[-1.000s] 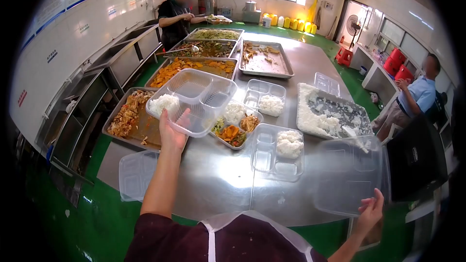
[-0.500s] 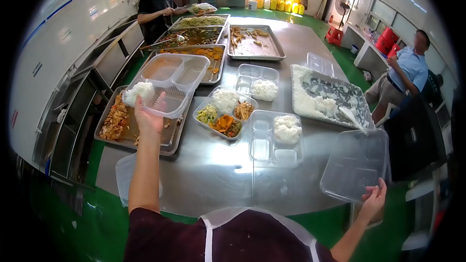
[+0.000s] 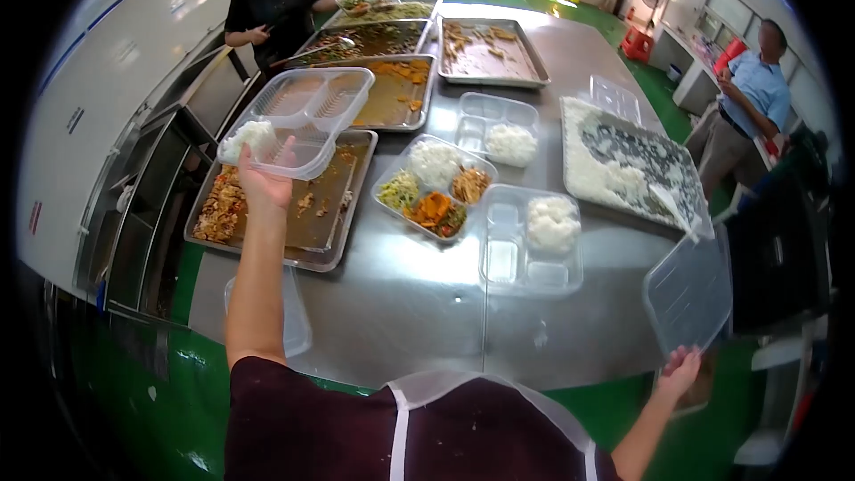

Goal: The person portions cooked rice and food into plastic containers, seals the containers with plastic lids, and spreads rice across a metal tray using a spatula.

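My left hand [image 3: 264, 180] supports a clear compartment meal box [image 3: 307, 116] from below, with fingers and thumb at its near edge. White rice [image 3: 249, 141] fills the box's near left compartment. Low on the right, my right hand [image 3: 679, 372] has its fingers curled at the lower edge of a clear plastic lid [image 3: 690, 289], tilted up beside the table. On the table between my hands stand a filled meal box [image 3: 434, 189] with rice, vegetables and meat, a box [image 3: 531, 240] with only rice, and another rice box [image 3: 499, 129] behind them.
A rice tray [image 3: 632, 169] with a scoop lies right. Food trays [image 3: 356, 214] line the left; another tray [image 3: 494, 53] sits farther back. A clear lid [image 3: 294, 312] lies near left. A co-worker [image 3: 276, 18] stands far left; another person [image 3: 757, 80] sits right.
The view has shifted, so the table's things sit farther right. The lid at my right hand has swung outward and tilted more steeply. My left hand still carries the rice box.
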`<state>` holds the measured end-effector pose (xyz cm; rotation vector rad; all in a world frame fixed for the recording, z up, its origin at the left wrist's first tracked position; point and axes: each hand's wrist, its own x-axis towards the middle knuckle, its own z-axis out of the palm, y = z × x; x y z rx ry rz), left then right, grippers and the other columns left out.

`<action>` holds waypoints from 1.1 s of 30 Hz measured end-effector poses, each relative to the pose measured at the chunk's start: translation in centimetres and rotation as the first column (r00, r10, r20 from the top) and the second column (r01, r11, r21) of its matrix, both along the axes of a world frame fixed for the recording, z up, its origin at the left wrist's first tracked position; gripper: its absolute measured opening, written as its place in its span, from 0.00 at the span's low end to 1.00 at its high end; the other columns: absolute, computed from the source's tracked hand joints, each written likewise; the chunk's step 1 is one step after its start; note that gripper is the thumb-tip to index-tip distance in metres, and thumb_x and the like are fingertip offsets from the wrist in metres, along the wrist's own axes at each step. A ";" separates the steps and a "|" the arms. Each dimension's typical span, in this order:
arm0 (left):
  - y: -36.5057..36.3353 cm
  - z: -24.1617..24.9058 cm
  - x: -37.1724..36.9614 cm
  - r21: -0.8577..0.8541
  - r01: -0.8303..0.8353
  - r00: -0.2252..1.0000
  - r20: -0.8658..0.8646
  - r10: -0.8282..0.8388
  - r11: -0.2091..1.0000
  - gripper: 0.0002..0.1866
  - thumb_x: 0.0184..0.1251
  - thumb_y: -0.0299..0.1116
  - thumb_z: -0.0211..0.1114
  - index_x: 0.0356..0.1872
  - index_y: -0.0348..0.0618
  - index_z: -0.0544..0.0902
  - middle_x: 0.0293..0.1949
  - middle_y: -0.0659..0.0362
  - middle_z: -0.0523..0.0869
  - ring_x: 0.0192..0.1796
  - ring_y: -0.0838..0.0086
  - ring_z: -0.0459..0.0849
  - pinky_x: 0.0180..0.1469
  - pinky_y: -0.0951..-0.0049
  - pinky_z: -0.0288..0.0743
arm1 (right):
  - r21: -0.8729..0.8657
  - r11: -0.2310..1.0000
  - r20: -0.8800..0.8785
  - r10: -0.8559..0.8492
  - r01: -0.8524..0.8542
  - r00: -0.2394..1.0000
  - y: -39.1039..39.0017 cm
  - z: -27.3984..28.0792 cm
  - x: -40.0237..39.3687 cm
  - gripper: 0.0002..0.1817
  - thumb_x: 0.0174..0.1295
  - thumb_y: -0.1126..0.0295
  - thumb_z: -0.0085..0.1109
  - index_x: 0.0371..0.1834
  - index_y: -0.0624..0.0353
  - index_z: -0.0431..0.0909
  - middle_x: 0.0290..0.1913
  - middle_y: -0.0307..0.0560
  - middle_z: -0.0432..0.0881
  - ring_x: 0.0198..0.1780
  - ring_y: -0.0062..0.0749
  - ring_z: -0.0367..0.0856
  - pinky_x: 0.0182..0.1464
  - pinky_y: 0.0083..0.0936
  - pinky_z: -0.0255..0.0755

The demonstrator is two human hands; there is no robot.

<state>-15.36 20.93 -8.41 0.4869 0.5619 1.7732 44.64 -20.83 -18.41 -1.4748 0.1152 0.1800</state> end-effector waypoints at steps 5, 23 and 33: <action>1.1 -0.1 -3.2 0.015 -0.033 0.999 0.027 0.032 0.999 0.29 0.62 0.49 0.52 0.60 0.43 0.63 0.60 0.55 0.66 0.57 0.46 0.70 0.54 0.55 0.60 | -0.539 0.812 -0.219 0.122 -0.224 0.968 0.1 -11.4 6.9 0.18 0.63 0.64 0.47 0.55 0.56 0.66 0.39 0.45 0.77 0.32 0.31 0.77 0.24 0.24 0.67; 12.0 -0.2 -15.8 -0.024 -0.135 0.989 0.059 0.136 0.991 0.27 0.64 0.46 0.41 0.61 0.41 0.61 0.60 0.50 0.65 0.62 0.52 0.63 0.63 0.46 0.57 | -0.089 -0.011 -0.073 0.997 -0.996 -0.004 54.0 4.0 -34.2 0.36 0.54 0.41 0.52 0.60 0.55 0.63 0.57 0.45 0.67 0.55 0.32 0.64 0.53 0.33 0.61; 11.7 -0.4 -15.6 -0.231 -0.184 0.956 -0.268 0.120 0.955 0.49 0.55 0.73 0.35 0.65 0.37 0.55 0.63 0.48 0.62 0.63 0.58 0.64 0.57 0.51 0.61 | 0.606 -0.229 -0.062 0.941 -0.762 -0.332 58.5 -3.1 -45.5 0.35 0.63 0.41 0.32 0.65 0.57 0.54 0.60 0.53 0.66 0.61 0.43 0.66 0.60 0.42 0.64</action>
